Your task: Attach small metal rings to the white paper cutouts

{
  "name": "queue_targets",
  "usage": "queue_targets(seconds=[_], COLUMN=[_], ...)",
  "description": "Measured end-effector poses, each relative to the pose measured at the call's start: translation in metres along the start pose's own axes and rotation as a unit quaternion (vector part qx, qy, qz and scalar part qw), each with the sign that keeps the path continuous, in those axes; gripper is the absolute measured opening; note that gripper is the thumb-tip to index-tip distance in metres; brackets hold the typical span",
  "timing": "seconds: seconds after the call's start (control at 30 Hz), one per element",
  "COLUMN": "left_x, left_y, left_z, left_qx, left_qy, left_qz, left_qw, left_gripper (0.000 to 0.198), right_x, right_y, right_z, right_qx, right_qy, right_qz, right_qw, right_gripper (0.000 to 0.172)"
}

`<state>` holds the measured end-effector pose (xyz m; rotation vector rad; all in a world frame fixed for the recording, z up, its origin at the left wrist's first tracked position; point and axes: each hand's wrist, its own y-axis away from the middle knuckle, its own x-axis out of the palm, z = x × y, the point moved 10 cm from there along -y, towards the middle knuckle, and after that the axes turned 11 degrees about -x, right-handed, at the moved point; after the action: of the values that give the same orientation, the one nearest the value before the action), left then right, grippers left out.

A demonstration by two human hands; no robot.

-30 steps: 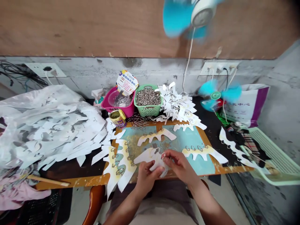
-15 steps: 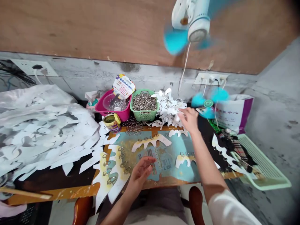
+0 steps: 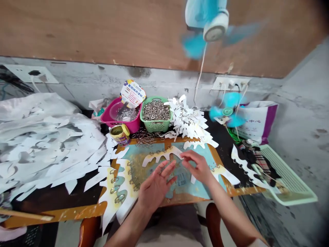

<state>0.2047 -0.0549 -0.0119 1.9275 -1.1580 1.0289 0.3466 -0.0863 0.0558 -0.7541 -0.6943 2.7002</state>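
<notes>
My left hand (image 3: 156, 187) hovers over the blue mat (image 3: 205, 192) with its palm turned up and fingers spread, holding nothing. Just right of it, my right hand (image 3: 197, 166) has its fingers bent but apart, and nothing shows in them. Its fingertips are close to the right end of a white scalloped cutout (image 3: 164, 156) with metal rings along its upper edge. Partly behind my right wrist lies another ringed cutout (image 3: 226, 173). On the left of the mat are two yellow-stained cutouts with metal rings (image 3: 120, 198).
Behind the mat stand a glue-stained tub (image 3: 120, 139), a pink basket (image 3: 104, 118) and a green basket of metal rings (image 3: 156, 127). White cutouts pile up (image 3: 189, 120) beside them. A large heap of white pieces (image 3: 51, 144) covers the left. Two fans (image 3: 227, 111) spin nearby.
My right hand has come back from the pile of white cutouts to the mat, near my left hand. My left hand has opened wider. A cutout now lies at the pile's front right edge.
</notes>
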Motion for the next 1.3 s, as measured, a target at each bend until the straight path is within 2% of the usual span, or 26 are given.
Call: queue_targets(seconds=[0.1, 0.23, 0.3, 0.5, 0.7, 0.77, 0.87, 0.93, 1.03, 1.07, 1.13, 1.2, 1.27, 1.3], left_x=[0.015, 0.025, 0.030, 0.055, 0.075, 0.079, 0.081, 0.083, 0.083, 0.079, 0.064, 0.048, 0.037, 0.035], left_y=[-0.005, -0.005, -0.003, 0.003, 0.002, -0.001, 0.000, 0.005, 0.017, 0.018, 0.017, 0.012, 0.006, 0.004], left_z=[0.014, 0.033, 0.036, 0.047, 0.056, 0.056, 0.058, 0.062, 0.074, 0.077, 0.075, 0.071, 0.070, 0.071], left_qx=[-0.031, -0.062, -0.057, -0.053, -0.037, -0.032, -0.031, -0.039, -0.066, -0.072, -0.065, -0.055, -0.051, -0.048], left_qy=[0.018, 0.018, 0.007, -0.032, -0.082, -0.106, -0.140, -0.163, -0.218, -0.243, -0.297, -0.349, -0.381, -0.387], left_qz=[0.017, 0.019, 0.022, 0.063, 0.077, 0.075, 0.067, 0.073, 0.101, 0.096, 0.048, -0.013, -0.055, -0.065], left_qw=[0.999, 0.998, 0.998, 0.996, 0.993, 0.991, 0.987, 0.983, 0.969, 0.963, 0.952, 0.936, 0.922, 0.919], left_gripper=[0.042, 0.045, 0.047, 0.063, 0.067, 0.069, 0.078, 0.082, 0.081, 0.077, 0.059, 0.034, 0.012, 0.015], right_x=[0.006, -0.005, -0.009, -0.009, -0.017, -0.014, -0.015, -0.032, -0.082, -0.097, -0.116, -0.125, -0.130, -0.134], right_y=[0.022, 0.037, 0.044, 0.070, 0.081, 0.083, 0.080, 0.080, 0.095, 0.098, 0.099, 0.107, 0.127, 0.140], right_z=[0.013, 0.013, 0.009, -0.010, -0.015, -0.021, -0.029, -0.037, -0.049, -0.050, -0.047, -0.042, -0.039, -0.040], right_qx=[0.006, 0.000, 0.015, 0.143, 0.169, 0.187, 0.191, 0.181, 0.165, 0.155, 0.136, 0.126, 0.136, 0.149], right_qy=[-0.036, -0.018, -0.020, -0.114, -0.154, -0.166, -0.171, -0.153, -0.095, -0.071, -0.001, 0.067, 0.110, 0.121], right_qz=[-0.030, -0.103, -0.132, -0.214, -0.318, -0.336, -0.340, -0.370, -0.472, -0.478, -0.432, -0.382, -0.370, -0.374], right_qw=[0.999, 0.995, 0.991, 0.960, 0.920, 0.908, 0.905, 0.898, 0.861, 0.862, 0.892, 0.913, 0.912, 0.907], right_gripper=[0.032, 0.014, 0.012, 0.021, 0.030, 0.032, 0.034, 0.035, 0.039, 0.039, 0.040, 0.043, 0.046, 0.048])
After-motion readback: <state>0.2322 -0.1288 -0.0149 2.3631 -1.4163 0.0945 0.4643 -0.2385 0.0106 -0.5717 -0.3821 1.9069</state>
